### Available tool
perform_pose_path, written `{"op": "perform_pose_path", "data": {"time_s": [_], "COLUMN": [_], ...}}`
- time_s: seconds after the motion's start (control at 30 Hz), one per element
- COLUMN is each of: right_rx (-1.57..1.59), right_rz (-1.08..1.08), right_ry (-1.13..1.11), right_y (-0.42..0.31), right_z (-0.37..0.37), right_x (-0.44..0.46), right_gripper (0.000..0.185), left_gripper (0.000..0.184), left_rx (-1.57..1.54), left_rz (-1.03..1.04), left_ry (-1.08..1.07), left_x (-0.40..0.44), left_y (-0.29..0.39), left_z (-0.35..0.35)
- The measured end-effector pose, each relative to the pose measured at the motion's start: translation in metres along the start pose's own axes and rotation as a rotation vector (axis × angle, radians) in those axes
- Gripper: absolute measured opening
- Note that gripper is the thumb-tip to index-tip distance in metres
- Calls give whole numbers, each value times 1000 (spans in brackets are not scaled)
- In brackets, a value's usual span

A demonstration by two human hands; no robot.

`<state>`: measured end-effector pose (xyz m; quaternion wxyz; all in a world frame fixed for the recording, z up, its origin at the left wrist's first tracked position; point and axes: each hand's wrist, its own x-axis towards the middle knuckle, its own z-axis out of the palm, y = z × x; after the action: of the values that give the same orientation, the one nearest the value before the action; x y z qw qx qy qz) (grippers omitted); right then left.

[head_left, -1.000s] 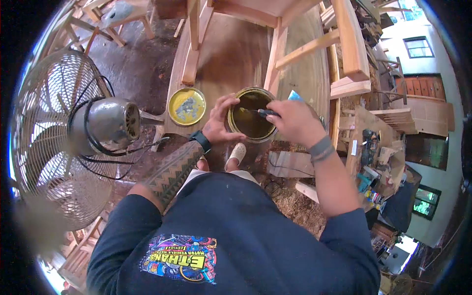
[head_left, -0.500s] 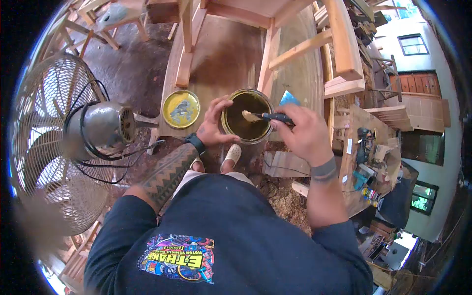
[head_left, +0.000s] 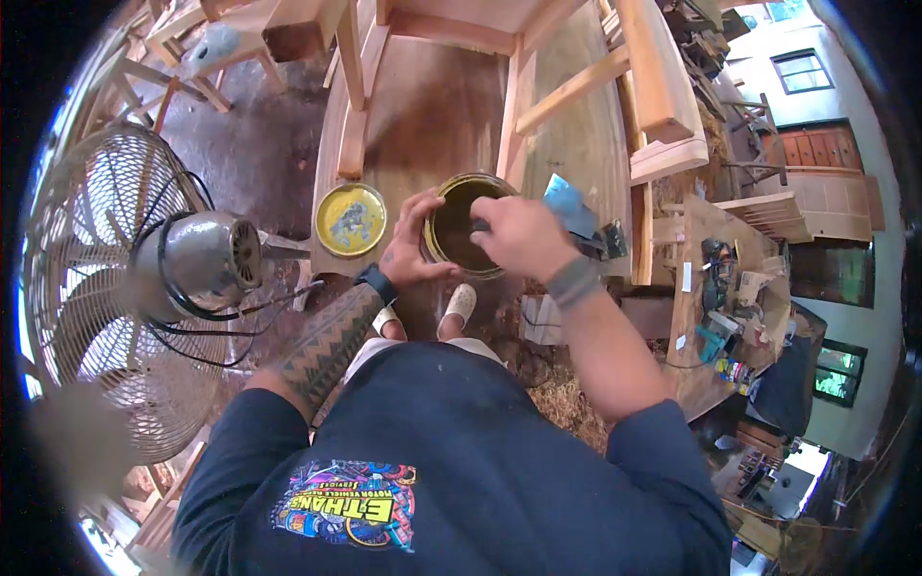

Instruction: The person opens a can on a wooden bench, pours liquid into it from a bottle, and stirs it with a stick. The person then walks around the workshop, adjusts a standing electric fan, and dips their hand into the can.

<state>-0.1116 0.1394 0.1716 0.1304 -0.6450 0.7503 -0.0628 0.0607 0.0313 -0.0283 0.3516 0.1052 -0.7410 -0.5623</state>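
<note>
A round can (head_left: 444,192) of dark brown liquid stands at the near edge of the wooden board (head_left: 447,86). My left hand (head_left: 415,240) is curved around the can's left side, gripping it by the rim. Over the opening, my right hand (head_left: 523,235) is closed on a paintbrush, whose black handle (head_left: 480,225) shows only in a small piece by the fingers. The bristles are hidden beneath that hand, inside the can. To the left lies a yellow lid (head_left: 331,205) smeared with grey, apart from my left hand.
A wooden chair frame (head_left: 567,91) rests on the board beyond the can. Blue sheet material (head_left: 570,205) lies right of it. A large fan (head_left: 197,254) with loose cables stands at left. A workbench (head_left: 706,298) with tools is at right; wood shavings (head_left: 567,403) cover the floor.
My right hand has moved left and over the can, lowering the paintbrush so its pale bristles no longer show. My left hand keeps its hold on the can.
</note>
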Motion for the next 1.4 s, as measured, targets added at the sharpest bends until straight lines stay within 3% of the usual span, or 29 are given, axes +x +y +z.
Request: {"op": "perform_pose_path", "data": {"time_s": [0.07,0.2,0.27,0.33,0.37,0.47,0.5,0.6,0.63,0.73,0.87,0.9,1.0,1.03,1.23,1.4], "right_rx": [-47,214,331,365,381,390,449,466,516,629,712,743,866,881,895,801], "right_rz": [21,65,139,41,-9,-84,-13,18,40,41,-49,-58,-91,-111,-175,-211], "right_ry": [-137,5,-51,70,130,416,396,383,320,168,70,26,-69,-66,-29,-6], "right_y": [10,14,21,42,49,59,61,79,84,96,102,99,104,108,117,117], "right_z": [35,33,22,34,40,42,39,39,38,39,78,77,71,74,93,81], "right_x": [7,-4,-11,-20,-23,-23,-25,-37,-41,-51,-35,-32,-26,-26,-23,-22], "right_gripper": [22,23,24,25,26,27,30,49,58,86,119,125,131,131,134,134], "left_gripper": [109,106,91,80,56,43,35,33,24,17,19,21,21,23,22,24], "left_rx": [19,195,326,579,656,968,1069,1166,1077,1241,1578,1588,1478,1531,1427,1298], "left_rz": [-22,-37,-29,39,180,195,185,194,234,-66,30,-70,-88,-272,-629,-562], "left_ry": [-12,-91,-107,-198,-231,-617,-711,-914,-907,-1227,-1361,-1388,-1303,-1394,-1100,-854], "left_x": [-1,8,18,38,56,88,99,123,127,134,119,123,124,142,124,116], "left_y": [9,34,61,91,111,118,119,112,110,106,79,82,94,128,114,100], "left_z": [-2,-18,-24,-30,-30,-27,-23,-9,-5,27,49,56,51,65,80,79]}}
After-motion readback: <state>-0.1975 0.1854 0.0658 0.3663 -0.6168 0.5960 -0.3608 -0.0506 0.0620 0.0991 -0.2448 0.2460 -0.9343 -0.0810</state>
